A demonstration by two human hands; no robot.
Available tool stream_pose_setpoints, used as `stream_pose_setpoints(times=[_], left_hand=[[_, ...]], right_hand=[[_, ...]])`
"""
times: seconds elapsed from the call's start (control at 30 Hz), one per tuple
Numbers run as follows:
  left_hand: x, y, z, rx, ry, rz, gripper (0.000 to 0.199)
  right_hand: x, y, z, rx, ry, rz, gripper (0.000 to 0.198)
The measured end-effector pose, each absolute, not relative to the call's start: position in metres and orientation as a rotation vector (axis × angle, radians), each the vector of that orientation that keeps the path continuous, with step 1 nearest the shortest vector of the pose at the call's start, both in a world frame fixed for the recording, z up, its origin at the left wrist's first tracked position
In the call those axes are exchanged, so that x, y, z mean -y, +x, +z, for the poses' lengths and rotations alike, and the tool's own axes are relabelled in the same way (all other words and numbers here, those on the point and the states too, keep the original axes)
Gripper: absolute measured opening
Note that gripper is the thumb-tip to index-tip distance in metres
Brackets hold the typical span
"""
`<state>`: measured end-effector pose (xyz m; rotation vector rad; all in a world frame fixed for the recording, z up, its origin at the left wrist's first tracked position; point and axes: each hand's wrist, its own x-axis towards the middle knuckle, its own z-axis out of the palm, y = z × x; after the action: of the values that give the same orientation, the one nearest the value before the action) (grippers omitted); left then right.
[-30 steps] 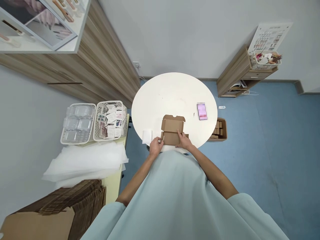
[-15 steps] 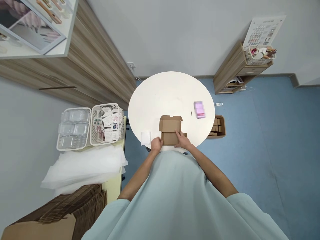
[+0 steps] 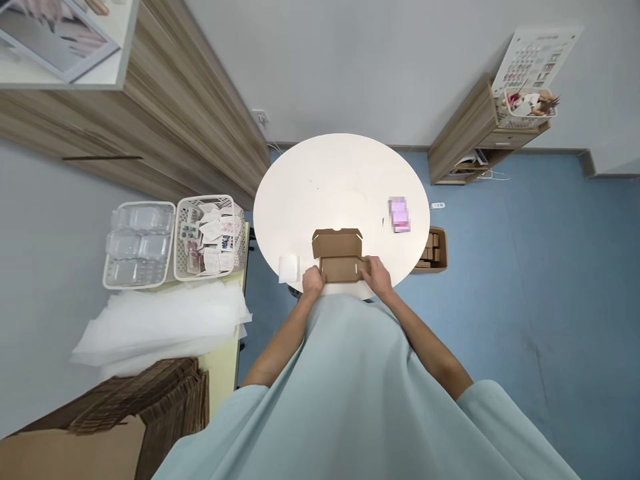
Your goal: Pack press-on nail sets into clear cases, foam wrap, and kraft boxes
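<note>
A brown cardboard box [image 3: 340, 269] lies at the near edge of the round white table [image 3: 340, 167], its lid [image 3: 338, 244] folded back away from me. My left hand [image 3: 313, 281] is closed on the box's left side. At the right end, my right hand [image 3: 377, 275] grips the side wall, fingers curled over it. Left of the box sits a small white packet [image 3: 289, 269]. A blurred pink and purple item [image 3: 399, 215] rests on the table's right part.
To the left, a side table holds a basket of clear plastic boxes [image 3: 140, 243], a basket of small packets [image 3: 207, 237], white sheets [image 3: 165, 323] and stacked flat cardboard [image 3: 150, 400]. An open carton [image 3: 445, 252] of small boxes stands on the floor at right.
My right hand has moved from the middle of the box to its right end. The side walls now stand up more, and the lid has opened further back.
</note>
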<state>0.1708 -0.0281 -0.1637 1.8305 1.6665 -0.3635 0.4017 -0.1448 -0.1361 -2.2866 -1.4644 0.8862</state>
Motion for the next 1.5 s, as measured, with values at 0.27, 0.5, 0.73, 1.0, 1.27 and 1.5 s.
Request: stream_pose_setpoints(times=[0.27, 0.5, 0.73, 1.0, 1.27, 1.5], left_hand=[[0.029, 0.176, -0.159, -1.677, 1.817, -0.354, 0.023], [0.032, 0.184, -0.154, -1.696, 1.79, -0.362, 0.024], [0.037, 0.191, -0.148, -1.701, 1.788, -0.395, 0.027], [0.043, 0.194, -0.139, -1.713, 1.795, -0.455, 0.027], [0.052, 0.191, -0.132, -1.717, 1.803, -0.485, 0.026], [0.05, 0.192, -0.133, -1.707, 1.776, -0.464, 0.024]], right_hand=[[0.158, 0.411, -0.141, 1.206, -2.56, 1.107, 0.022], [0.15, 0.386, -0.123, 1.426, -2.429, 1.105, 0.019], [0.138, 0.371, -0.129, 1.604, -2.353, 1.043, 0.028], [0.125, 0.384, -0.145, 1.399, -2.578, 1.109, 0.02], [0.115, 0.381, -0.138, 1.463, -2.688, 1.08, 0.026], [0.107, 0.386, -0.132, 1.518, -2.701, 1.055, 0.028]])
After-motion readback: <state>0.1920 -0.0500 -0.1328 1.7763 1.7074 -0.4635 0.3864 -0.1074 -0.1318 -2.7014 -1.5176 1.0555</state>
